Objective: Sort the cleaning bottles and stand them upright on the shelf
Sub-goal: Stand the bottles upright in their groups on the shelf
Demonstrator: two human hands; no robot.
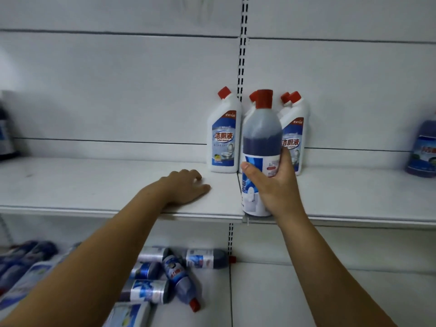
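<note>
My right hand (278, 185) grips a clear bottle of dark blue liquid (262, 138) with a red cap, held upright at the front edge of the white shelf (94, 185). Behind it stand white angled-neck toilet cleaner bottles with red caps, one on the left (224, 138) and others on the right (295, 133), against the back panel. My left hand (186, 185) rests palm down on the shelf, holding nothing, left of the held bottle. Several blue bottles (165, 277) lie on their sides on the lower shelf.
A blue bottle (423, 149) stands at the far right of the shelf and a dark bottle (6, 133) at the far left. More bottles (26, 263) lie at the lower left. A slotted upright (243, 55) divides the back panel.
</note>
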